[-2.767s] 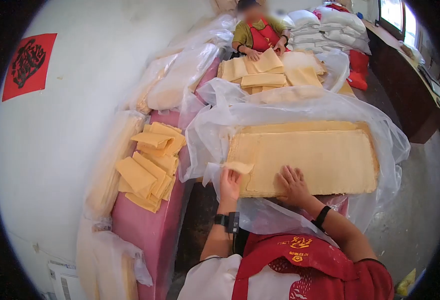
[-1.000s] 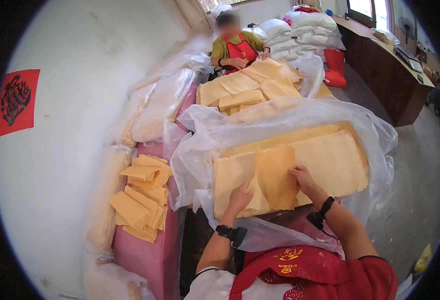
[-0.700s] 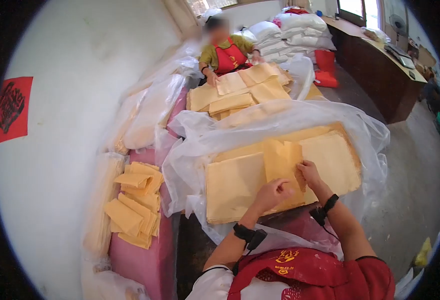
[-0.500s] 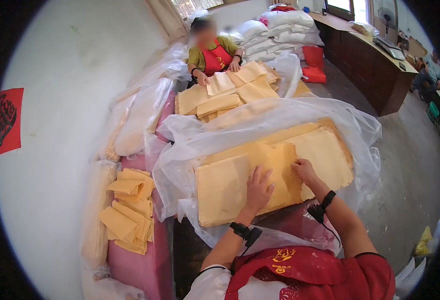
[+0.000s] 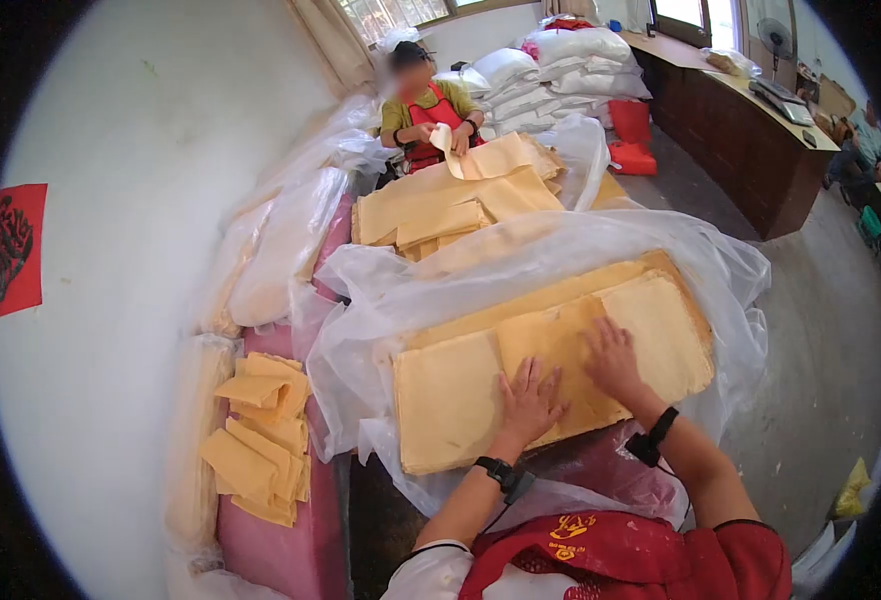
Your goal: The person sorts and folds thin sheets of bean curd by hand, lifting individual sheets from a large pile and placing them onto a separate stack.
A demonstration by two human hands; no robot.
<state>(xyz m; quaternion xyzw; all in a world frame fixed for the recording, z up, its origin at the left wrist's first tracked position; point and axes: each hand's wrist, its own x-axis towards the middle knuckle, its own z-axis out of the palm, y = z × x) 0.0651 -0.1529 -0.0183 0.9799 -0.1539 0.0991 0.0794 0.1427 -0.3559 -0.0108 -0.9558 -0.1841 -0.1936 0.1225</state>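
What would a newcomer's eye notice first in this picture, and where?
The stack of yellow sheets fills the middle, lying in clear plastic, with the left hand and the right hand flat on top. At the left, folded yellow pieces are piled on a pink surface, and a red paper hangs on the white wall. At the far end, another person handles similar sheets.

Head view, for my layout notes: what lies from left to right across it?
Red wall sign → folded yellow sheets → left hand → right hand → dark wooden counter.

Sheet stack on plastic wrap; folded sheets left.
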